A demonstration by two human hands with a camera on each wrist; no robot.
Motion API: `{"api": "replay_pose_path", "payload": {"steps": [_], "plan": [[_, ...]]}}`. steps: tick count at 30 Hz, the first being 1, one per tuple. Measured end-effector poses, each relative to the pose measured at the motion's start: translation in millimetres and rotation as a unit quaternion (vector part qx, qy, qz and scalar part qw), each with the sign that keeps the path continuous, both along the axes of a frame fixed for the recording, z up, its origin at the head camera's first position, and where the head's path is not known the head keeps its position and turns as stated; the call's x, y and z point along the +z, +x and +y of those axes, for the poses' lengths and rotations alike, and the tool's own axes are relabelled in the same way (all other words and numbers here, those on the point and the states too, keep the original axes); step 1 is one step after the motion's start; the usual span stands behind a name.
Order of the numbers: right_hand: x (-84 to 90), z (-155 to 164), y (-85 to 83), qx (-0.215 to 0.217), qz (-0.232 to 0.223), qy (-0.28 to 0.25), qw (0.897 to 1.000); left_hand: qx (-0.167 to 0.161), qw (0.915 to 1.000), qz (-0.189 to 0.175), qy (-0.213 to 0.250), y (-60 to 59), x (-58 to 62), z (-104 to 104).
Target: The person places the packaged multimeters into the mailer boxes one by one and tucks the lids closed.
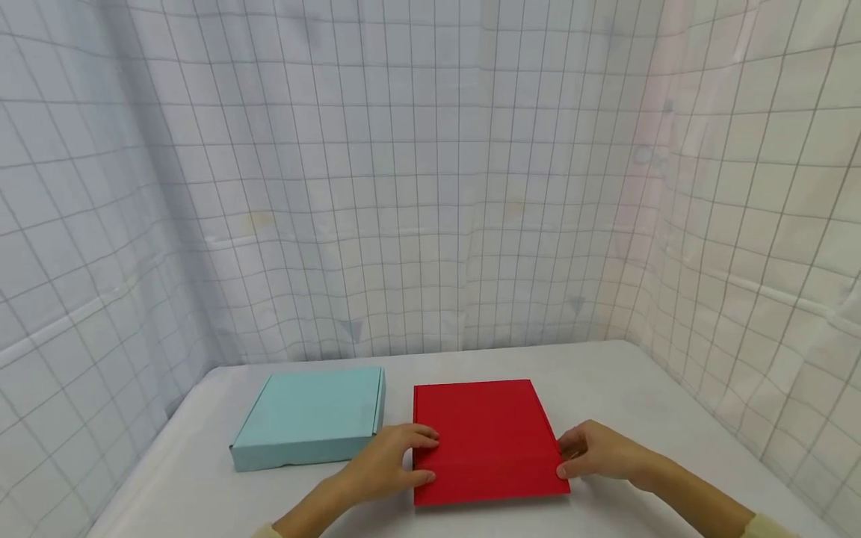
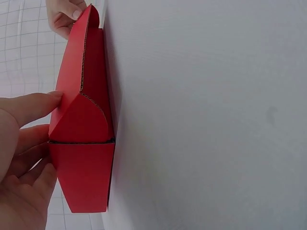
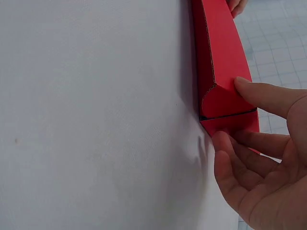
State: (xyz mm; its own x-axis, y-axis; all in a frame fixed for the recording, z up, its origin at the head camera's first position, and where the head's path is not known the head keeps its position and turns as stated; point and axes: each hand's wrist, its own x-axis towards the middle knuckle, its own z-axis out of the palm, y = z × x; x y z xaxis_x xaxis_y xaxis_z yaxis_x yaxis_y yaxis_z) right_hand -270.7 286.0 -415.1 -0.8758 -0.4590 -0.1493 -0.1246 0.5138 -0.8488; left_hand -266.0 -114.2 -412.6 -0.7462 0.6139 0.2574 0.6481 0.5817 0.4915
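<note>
While both hands grip its sides, the red box [image 1: 484, 437] lies flat.

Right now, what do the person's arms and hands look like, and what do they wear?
Both hands are bare: no gloves, rings or watch can be seen on the left hand or the right hand. The forearms are bare too. A pale yellowish cuff shows at each arm near the bottom edge of the head view, left and right. No markings are visible.
</note>
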Motion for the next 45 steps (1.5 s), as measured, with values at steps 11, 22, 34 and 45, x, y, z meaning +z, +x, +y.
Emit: {"api": "replay_pose_path", "payload": {"steps": [11, 22, 34, 45], "plan": [[-0.5, -3.1, -1.5, 0.050, 0.240, 0.103, 0.964, 0.055, 0.9984, -0.006, 0.016, 4.3, -6.2, -7.5], [3.2, -3.3, -3.4, 0.098, 0.264, 0.141, 0.949, 0.045, 0.9987, -0.007, -0.023, 1.8, -5.3, -15.8], [1.5, -3.1, -9.5, 0.104, 0.263, 0.136, 0.950, 0.028, 0.9993, 0.004, -0.022, -4.5, -7.3, -20.0], [0.4, -4.6, -9.8, 0.096, 0.264, 0.142, 0.949, 0.023, 0.9992, 0.010, -0.031, -7.4, -5.2, -17.4]]}}
